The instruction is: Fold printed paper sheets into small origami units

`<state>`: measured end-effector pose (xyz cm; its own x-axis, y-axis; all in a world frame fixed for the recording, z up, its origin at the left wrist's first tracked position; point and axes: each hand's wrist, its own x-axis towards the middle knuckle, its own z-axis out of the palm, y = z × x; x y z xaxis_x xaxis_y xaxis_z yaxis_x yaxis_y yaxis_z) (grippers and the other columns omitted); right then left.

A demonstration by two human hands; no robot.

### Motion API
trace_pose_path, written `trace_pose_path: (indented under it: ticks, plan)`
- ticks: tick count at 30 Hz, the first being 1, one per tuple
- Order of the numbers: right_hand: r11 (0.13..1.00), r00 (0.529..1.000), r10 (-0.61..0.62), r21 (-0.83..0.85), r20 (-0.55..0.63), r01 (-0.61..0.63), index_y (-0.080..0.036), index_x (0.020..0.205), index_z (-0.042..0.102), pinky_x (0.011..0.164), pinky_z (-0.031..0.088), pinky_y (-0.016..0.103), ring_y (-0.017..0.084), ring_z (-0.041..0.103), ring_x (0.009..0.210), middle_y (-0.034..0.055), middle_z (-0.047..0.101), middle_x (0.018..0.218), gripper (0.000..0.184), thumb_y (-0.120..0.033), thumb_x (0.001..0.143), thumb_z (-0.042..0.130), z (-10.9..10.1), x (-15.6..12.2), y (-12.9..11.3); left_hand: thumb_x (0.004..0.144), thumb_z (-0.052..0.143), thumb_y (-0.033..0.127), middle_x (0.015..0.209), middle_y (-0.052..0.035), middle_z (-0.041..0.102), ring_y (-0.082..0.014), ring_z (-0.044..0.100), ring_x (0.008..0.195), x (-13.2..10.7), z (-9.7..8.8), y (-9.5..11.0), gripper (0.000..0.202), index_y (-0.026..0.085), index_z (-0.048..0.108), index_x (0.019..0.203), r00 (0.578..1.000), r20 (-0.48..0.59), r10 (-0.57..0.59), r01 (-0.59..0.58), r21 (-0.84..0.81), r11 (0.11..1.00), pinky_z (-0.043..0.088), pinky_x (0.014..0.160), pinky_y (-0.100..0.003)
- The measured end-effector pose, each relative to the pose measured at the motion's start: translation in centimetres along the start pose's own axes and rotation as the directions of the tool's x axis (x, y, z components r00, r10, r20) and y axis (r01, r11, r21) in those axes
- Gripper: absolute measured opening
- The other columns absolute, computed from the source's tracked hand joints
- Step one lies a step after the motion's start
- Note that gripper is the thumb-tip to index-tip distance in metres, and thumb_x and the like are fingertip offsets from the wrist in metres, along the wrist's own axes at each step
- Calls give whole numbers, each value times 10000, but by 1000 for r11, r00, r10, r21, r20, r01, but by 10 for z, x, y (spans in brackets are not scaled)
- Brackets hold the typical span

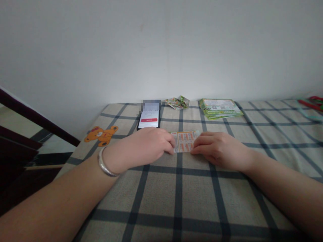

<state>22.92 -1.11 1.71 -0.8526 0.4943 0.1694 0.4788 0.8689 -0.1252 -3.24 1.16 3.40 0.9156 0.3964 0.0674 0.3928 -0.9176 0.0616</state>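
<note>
A small printed card (183, 142) with orange blocks of text lies low over the checked tablecloth, between my two hands. My left hand (148, 144), with a silver bangle at its wrist, has its fingers closed at the card's left edge. At the right edge, the fingers of my right hand (219, 149) are pressed together on the card. The fingertips cover parts of both side edges. Just beyond my left hand lies a phone (148, 116) with a lit screen and a red button on it; part of the screen is pixelated.
Behind the card sits a crumpled green wrapper (178, 102). A stack of green printed cards (220, 108) lies at the back right, near the wall. An orange bear cutout (101, 136) is at the table's left edge. Red items (314, 103) appear at far right.
</note>
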Motion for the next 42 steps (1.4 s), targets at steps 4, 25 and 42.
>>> trace_pose_path:
  ticks: [4, 25, 42]
  plan:
    - [999, 1000, 22, 44, -4, -22, -195, 926, 713, 749, 475, 291, 167, 597, 848, 53, 675, 894, 271, -90, 892, 465, 0, -1, 2, 845, 519, 46, 1093, 29, 687, -143, 612, 993, -1, -1, 0, 358, 297, 730, 988, 999, 33, -16, 15, 5, 1000, 460, 891, -281]
    - [991, 994, 99, 89, 45, -103, -210, 829, 717, 736, 455, 277, 144, 616, 834, 12, 693, 966, 286, -20, 800, 504, -10, -9, 8, 799, 499, 128, 990, -1, 706, -173, 641, 933, 0, -7, 12, 243, 223, 721, 828, 991, 33, -129, 129, 1, 992, 495, 870, -313]
    - [994, 994, 101, 27, 49, -103, -262, 886, 739, 767, 475, 275, 142, 638, 867, -10, 701, 1009, 325, -44, 800, 514, -12, -19, 18, 808, 524, 139, 997, 1, 703, -166, 640, 928, -3, -7, 10, 237, 242, 731, 863, 994, 24, -102, 103, -12, 995, 497, 856, -296]
